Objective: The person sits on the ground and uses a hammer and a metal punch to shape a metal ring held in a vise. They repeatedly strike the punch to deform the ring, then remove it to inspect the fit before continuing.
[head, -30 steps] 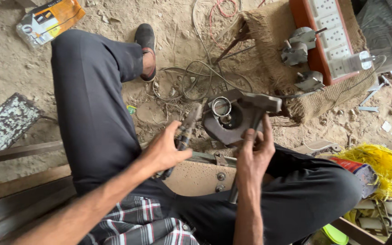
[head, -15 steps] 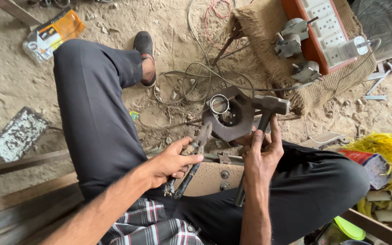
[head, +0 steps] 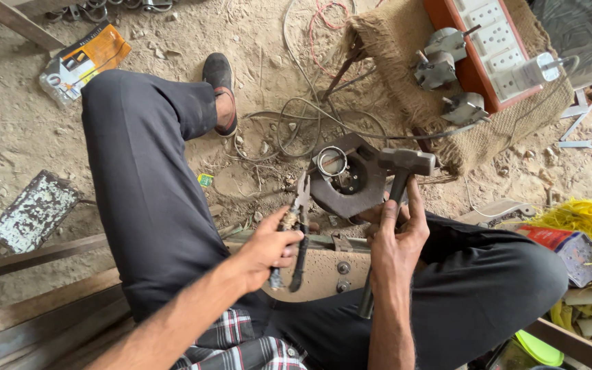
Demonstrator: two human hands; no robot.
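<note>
My left hand (head: 268,248) grips a pair of pliers (head: 297,226) by the handles, jaws pointing up toward a dark metal housing (head: 351,179). A short shiny metal ring (head: 331,162) sits on the housing's upper left. My right hand (head: 399,236) holds a hammer (head: 395,205) by its handle, with the steel head (head: 407,162) up beside the housing's right edge. The housing rests between my knees, above a brown metal plate (head: 320,270) with bolts. I sit with my legs in dark trousers, one shoe (head: 218,85) out on the sandy ground.
Loose wires (head: 296,127) lie on the sand. A burlap mat (head: 405,82) holds grey metal parts (head: 440,65) and an orange board with white sockets (head: 491,48). Yellow rope (head: 584,226) and a red tin (head: 560,243) are at right; a speckled plate (head: 32,211) at left.
The left hand closed fully on the pliers and lifted their jaws toward the housing. The right hand shifted onto the hammer handle, bringing the head up beside the housing.
</note>
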